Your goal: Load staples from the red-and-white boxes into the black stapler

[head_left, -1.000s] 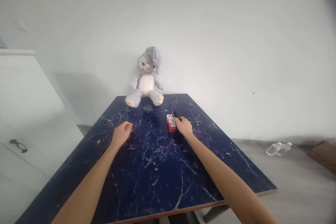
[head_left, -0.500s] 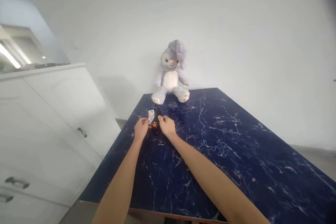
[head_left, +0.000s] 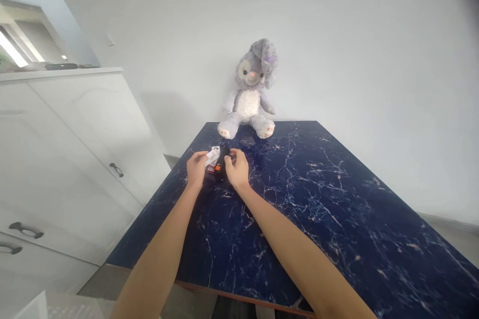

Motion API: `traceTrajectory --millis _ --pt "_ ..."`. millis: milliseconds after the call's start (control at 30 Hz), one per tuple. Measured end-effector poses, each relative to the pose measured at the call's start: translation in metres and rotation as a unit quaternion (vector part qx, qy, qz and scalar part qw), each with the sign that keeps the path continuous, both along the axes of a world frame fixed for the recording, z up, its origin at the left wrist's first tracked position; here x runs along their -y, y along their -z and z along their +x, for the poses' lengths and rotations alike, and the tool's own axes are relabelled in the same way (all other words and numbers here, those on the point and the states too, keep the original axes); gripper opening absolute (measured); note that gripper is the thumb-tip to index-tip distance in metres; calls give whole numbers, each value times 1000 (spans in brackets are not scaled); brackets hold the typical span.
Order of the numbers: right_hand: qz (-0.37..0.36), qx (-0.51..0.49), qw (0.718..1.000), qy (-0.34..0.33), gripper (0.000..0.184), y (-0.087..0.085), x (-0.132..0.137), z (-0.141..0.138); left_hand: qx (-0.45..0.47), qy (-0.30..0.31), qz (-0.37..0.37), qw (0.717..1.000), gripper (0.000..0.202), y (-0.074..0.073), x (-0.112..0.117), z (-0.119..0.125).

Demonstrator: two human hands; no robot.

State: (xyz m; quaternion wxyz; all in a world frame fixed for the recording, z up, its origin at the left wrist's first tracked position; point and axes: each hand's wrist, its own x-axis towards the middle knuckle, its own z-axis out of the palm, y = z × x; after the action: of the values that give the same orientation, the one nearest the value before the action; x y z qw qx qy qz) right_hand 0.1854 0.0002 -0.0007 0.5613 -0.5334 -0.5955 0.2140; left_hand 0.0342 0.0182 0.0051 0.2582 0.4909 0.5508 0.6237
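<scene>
My left hand (head_left: 196, 168) pinches a small red and white box (head_left: 212, 157) just above the dark blue marbled table (head_left: 318, 194). My right hand (head_left: 236, 168) is curled around a small black object with an orange spot (head_left: 221, 163), pressed up against the box. Both hands meet near the table's far left part. A grey-purple plush rabbit (head_left: 250, 92) sits upright at the table's far edge, leaning on the white wall, a short way beyond the hands.
A white cabinet (head_left: 67, 149) with dark handles stands left of the table, some dark items lying on its top. The table's near edge (head_left: 232, 296) runs across the bottom of the view. A white wall closes the back.
The view has swung left. My right hand carried the black object over and my left hand took up the red and white box; both hands now meet, slightly raised and closer to the rabbit.
</scene>
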Motion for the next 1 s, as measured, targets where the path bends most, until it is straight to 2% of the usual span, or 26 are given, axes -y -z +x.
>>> traceTrajectory --millis 100,167,200,267,333,367,433,533,633,733,833,1000 --pt "32 -2 996 -79 43 -3 5 -1 78 109 -7 991 28 -5 4 9" --pt "23 -25 993 -115 45 -3 5 -1 114 146 -5 983 33 -6 5 14" --pt "18 -44 991 -122 46 -2 3 -1 126 143 1 982 34 -5 5 14" --pt "19 -82 990 -117 47 1 -1 -1 128 83 13 988 32 -3 2 9" --pt "23 -100 990 -91 45 5 -6 -1 60 -25 10 998 25 2 -1 -3" --pt "19 -101 992 -71 43 7 -9 -1 -6 -75 -5 997 21 4 -2 -10" --pt "-2 -93 995 -30 37 11 -13 0 -172 -129 -60 975 14 9 -1 -21" --pt "-35 -87 996 2 30 16 -17 1 -366 -144 -101 914 15 13 3 -23" --pt "-39 -85 996 5 26 19 -19 2 -435 -124 -78 888 26 14 5 -13" --pt "-37 -80 996 0 24 19 -20 2 -435 -68 -55 896 28 15 3 -7" --pt "-40 -78 996 -2 23 18 -20 1 -394 -23 2 919 18 12 2 -8" --pt "-6 -85 996 5 31 12 -13 1 -194 -63 57 977 24 1 5 -11"
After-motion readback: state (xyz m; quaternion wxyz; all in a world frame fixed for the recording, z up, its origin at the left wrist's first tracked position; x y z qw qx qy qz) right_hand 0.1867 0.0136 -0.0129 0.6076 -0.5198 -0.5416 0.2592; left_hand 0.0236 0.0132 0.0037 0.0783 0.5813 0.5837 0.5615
